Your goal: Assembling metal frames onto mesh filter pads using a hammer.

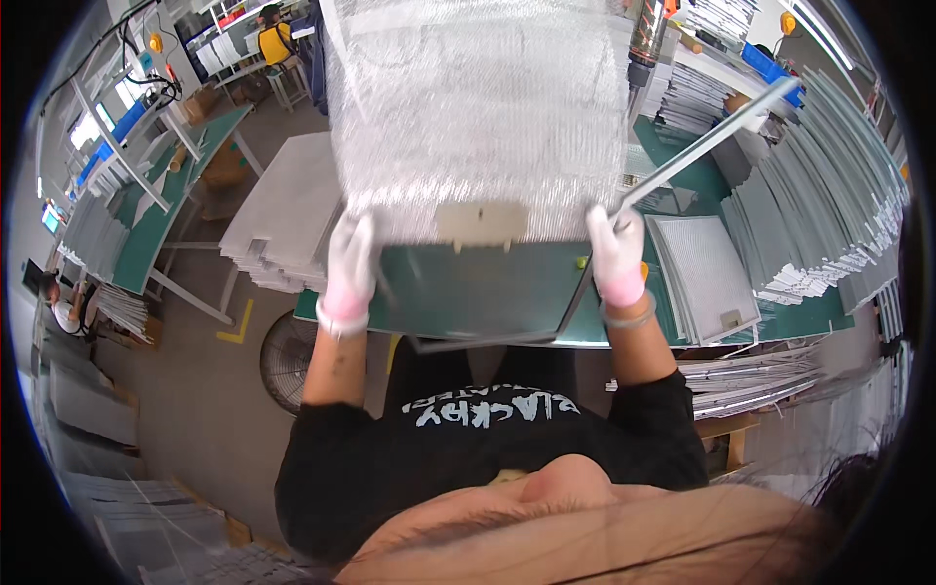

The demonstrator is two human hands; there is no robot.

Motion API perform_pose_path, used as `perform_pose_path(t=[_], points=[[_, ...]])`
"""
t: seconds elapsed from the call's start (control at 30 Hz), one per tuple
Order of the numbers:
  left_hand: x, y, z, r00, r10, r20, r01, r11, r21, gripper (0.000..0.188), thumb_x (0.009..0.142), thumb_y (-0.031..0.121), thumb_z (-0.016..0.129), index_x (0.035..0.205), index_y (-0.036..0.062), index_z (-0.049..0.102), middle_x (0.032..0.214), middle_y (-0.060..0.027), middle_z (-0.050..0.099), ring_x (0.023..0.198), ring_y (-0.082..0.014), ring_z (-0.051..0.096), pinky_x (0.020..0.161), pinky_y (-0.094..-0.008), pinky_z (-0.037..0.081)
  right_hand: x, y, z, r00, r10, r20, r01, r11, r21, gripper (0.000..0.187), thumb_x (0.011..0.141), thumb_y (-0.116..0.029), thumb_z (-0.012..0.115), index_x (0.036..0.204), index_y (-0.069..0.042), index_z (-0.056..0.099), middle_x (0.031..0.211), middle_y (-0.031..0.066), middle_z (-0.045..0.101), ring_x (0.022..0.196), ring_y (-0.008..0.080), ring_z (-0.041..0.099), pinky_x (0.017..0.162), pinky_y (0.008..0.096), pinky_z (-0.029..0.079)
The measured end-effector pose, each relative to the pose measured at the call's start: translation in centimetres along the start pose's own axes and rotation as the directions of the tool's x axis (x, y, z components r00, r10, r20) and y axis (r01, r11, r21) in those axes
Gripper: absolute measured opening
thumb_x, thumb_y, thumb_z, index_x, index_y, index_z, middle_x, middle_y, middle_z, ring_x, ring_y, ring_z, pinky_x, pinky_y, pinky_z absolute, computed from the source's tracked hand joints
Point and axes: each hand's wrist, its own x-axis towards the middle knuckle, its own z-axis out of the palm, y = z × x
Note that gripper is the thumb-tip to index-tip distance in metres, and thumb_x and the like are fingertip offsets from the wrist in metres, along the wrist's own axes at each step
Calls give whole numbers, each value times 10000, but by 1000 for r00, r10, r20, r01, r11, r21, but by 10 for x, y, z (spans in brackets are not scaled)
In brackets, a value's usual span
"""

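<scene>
Panel: you hold a large silvery mesh filter panel (478, 117) raised in front of you, its lower edge level with both gloves and its small tan tab (482, 223) midway between them.
Left hand (351, 263): gloved and clenched on the panel's lower left corner.
Right hand (616, 255): gloved, grasping the lower right corner; a long grey metal strip (697, 151) runs up and away from this fist, and I cannot tell whether you grip it too.
Below your hands: green-topped bench (487, 292) with a loose frame piece (487, 338) at its near edge.
Beside your right hand: stack of finished filters (702, 278).
Advice: in my judgement, keep both corners level and pinch the rim, not the mesh.
</scene>
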Motion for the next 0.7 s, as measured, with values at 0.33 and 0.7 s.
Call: perform_pose_path(t=[0.33,0.7], points=[[19,-22,49,962,-274,-10,209,755,-621,216,865,-32,653,1073,-45,596,897,-11,656,729,-23,544,649,-175,449,9,52,-4,956,-87,-282,55,991,-119,212,836,-85,719,735,-29,542,626,-48,507,590,18,446,504,216,352],[-74,-90,49,808,-367,460,552,744,-376,482,838,36,672,1282,-36,500,1170,-53,603,1057,-112,566,924,-273,459,-60,120,-24,974,147,174,-161,984,72,409,804,-30,633,1198,60,569,1136,91,641,1039,165,598,948,315,455]])
